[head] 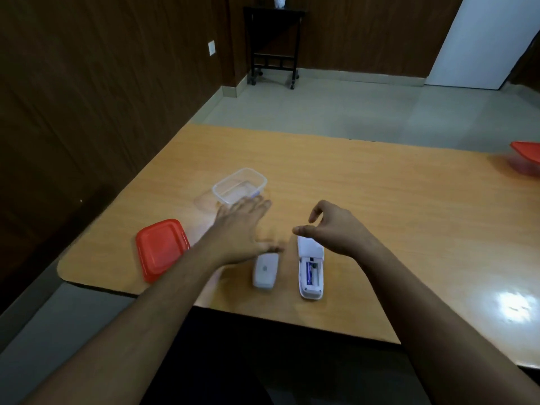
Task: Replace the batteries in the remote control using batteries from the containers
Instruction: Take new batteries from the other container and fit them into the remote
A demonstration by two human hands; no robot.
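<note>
A white remote control (pixel 310 270) lies face down near the table's front edge, its battery bay uncovered with one blue battery inside. Its white battery cover (pixel 264 271) rests just left of it. A clear plastic container (pixel 239 186) stands farther back, and something blue shows at its near right corner. My left hand (pixel 241 226) is spread flat, fingers apart, reaching toward that container, thumb near the cover. My right hand (pixel 330 226) hovers over the remote's far end, fingers loosely curled and holding nothing.
A red lid (pixel 160 248) lies at the table's near left corner. A second container with a red lid (pixel 526 157) sits at the right edge. The wooden table (pixel 380 200) ends in front of a dark wall and a small black stand.
</note>
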